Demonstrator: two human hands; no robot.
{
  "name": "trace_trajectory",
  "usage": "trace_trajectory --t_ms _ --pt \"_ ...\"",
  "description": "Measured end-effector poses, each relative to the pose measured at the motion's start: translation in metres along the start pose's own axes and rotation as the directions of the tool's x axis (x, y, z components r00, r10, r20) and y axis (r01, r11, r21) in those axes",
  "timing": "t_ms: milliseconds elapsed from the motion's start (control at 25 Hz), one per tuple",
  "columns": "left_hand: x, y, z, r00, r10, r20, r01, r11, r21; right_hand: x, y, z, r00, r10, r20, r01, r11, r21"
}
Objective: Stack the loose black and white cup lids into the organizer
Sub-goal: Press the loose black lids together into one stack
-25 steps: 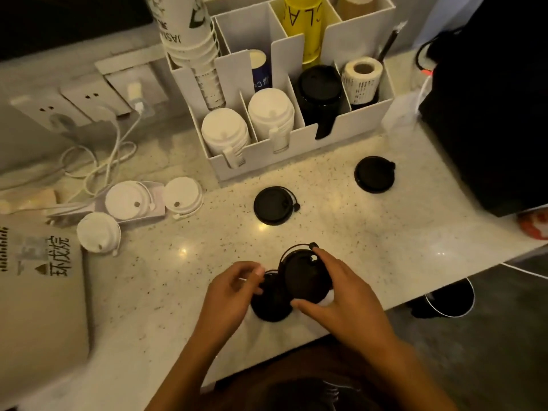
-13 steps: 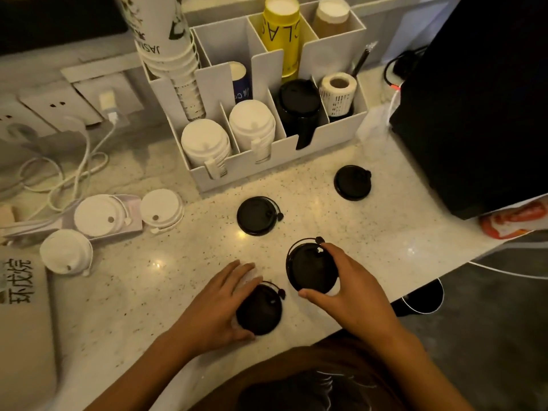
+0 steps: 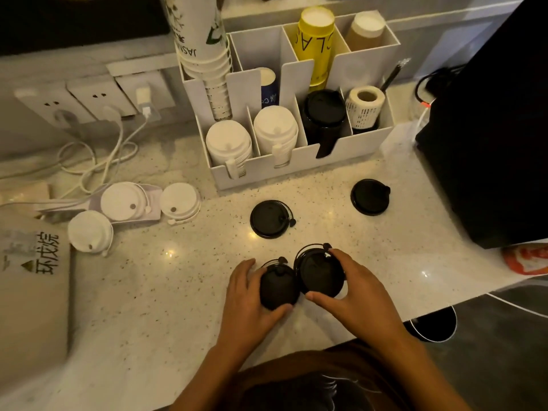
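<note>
Left hand (image 3: 249, 295) clasping one black lid (image 3: 277, 287), right hand (image 3: 353, 295) another (image 3: 320, 274), low centre near the surface (image 3: 148, 292) edge; misaligned nesting risks jamming, or dropping off.

I see a glossy, speckled stone-like counter (image 3: 184, 292) with light glints. The black lids (image 3: 269, 219) near its middle look like smooth matt plastic. At the far edge, the white organizer (image 3: 299, 169) looks matt, holding printed paper cups (image 3: 204, 48).
</note>
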State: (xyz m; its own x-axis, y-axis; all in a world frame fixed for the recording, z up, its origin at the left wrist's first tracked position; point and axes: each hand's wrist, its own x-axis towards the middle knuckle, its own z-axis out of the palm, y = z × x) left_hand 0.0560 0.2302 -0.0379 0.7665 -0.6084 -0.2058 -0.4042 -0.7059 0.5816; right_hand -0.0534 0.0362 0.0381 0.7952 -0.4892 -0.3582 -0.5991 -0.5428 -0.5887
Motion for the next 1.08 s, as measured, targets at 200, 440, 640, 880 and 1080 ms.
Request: trace_trajectory --t_ms 200,440,640,880,1080 --pt "-0.008 0.01 0.024 0.996 -0.082 -0.037 0.084 0.995 0.063 0.007 0.012 -0.01 0.998 -0.055 0.031 0.057 0.997 -0.051" --pt "-0.015 -0.008 0.014 0.999 0.021 -0.045 -0.007 0.96 0.281 0.018 0.014 -0.008 0.994 -0.104 0.03 0.107 0.988 -0.112" --pt "-0.014 -0.025 0.014 0.998 0.062 -0.006 -0.058 0.962 0.267 0.015 0.004 0.021 0.976 -0.196 0.099 0.21 0.964 -0.162" --pt "-0.024 -0.022 0.032 0.993 0.009 -0.12 0.009 0.989 0.149 0.014 -0.004 0.054 0.963 -0.205 0.177 0.249 0.929 -0.275" --pt "-0.022 -0.025 0.034 0.989 0.026 -0.146 -0.002 0.987 0.162 0.015 -0.003 0.062 0.956 -0.229 0.186 0.279 0.903 -0.326"
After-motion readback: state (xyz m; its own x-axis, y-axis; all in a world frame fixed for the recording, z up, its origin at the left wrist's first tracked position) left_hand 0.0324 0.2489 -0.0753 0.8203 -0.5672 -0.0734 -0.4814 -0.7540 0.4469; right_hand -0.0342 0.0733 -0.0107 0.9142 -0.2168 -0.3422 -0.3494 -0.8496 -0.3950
